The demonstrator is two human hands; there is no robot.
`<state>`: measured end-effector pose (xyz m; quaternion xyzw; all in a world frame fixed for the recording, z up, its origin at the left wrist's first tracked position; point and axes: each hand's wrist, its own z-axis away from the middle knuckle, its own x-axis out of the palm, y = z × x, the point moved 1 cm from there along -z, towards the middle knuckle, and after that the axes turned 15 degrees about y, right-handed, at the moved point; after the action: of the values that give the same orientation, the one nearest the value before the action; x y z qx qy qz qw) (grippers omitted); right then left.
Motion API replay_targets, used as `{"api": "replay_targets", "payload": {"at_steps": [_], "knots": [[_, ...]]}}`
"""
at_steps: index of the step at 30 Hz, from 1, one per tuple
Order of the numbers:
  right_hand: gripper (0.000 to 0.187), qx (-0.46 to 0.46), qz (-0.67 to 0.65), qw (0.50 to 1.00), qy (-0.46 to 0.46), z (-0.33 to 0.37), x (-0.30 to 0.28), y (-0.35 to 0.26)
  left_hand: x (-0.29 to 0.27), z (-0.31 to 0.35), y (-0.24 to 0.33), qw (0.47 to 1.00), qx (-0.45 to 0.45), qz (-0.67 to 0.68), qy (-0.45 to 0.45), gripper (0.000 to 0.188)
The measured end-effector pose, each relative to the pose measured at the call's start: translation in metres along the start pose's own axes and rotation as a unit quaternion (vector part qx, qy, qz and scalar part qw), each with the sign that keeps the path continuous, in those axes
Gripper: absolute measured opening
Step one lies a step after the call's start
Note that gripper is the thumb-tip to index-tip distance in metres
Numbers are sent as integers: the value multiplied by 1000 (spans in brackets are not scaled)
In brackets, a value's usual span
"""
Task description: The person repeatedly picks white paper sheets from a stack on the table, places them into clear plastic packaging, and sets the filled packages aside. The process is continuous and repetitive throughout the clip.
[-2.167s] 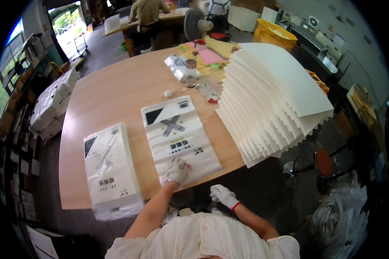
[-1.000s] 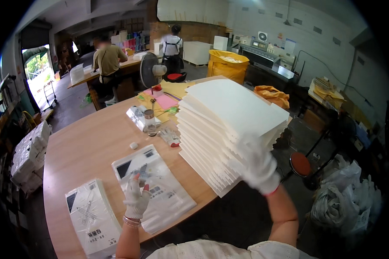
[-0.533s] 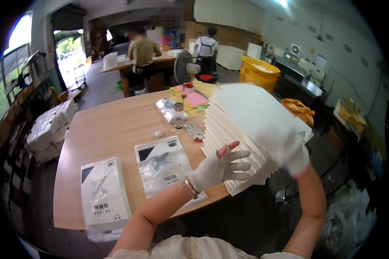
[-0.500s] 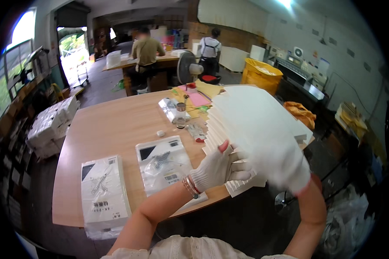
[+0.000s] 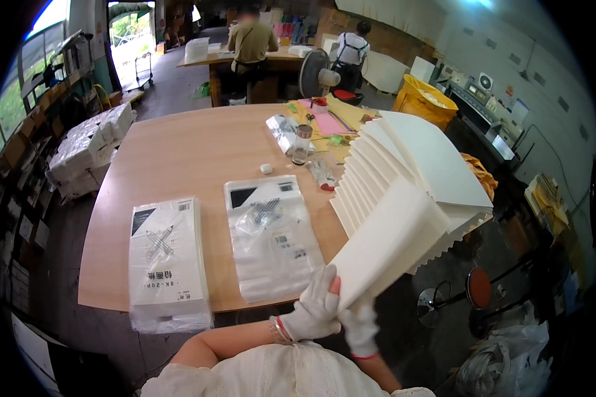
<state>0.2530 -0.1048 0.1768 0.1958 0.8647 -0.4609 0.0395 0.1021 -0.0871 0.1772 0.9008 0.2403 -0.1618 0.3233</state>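
A sheaf of white paper (image 5: 394,231) slants up from in front of my body, its far part resting against the large pile. My left hand (image 5: 316,308), in a white knit glove with a coloured thumb patch, is closed on its near end. Against the underside of that end is my right hand (image 5: 359,329), gloved too; its fingers are blurred and partly hidden. Beyond them the pile of white paper (image 5: 437,149) stands at the table's right edge, fanned in staggered layers. Clear printed plastic bags (image 5: 271,241) lie flat left of the sheaf. A stack of bagged paper packs (image 5: 167,261) sits further left.
On the wooden table (image 5: 159,152) are a glass jar (image 5: 301,145), a spare glove (image 5: 322,173), a small white lump (image 5: 266,169) and scissors (image 5: 310,119). A fan (image 5: 314,73) stands behind. Two people work further back. A round red stool (image 5: 478,288) is at right.
A sheaf of paper has come off the pile and toward my body. Both hands have drawn back to its near end. The view has shifted, so the table appears higher.
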Motion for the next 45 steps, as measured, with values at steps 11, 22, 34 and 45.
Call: {"api": "replay_targets", "payload": {"at_steps": [11,22,34,45], "knots": [[24,-69,267,945,-174,3,5,85,-28,-44,-147,946,-181,-265,46,48],[48,142,387,910,-31,-47,93,186,48,33,-147,982,-82,-163,-57,34],[67,182,269,883,-339,-43,91,210,-39,97,-186,862,-466,-199,27,40],[63,100,56,952,-284,81,8,167,-75,160,-52,948,-317,-24,1,25]]}}
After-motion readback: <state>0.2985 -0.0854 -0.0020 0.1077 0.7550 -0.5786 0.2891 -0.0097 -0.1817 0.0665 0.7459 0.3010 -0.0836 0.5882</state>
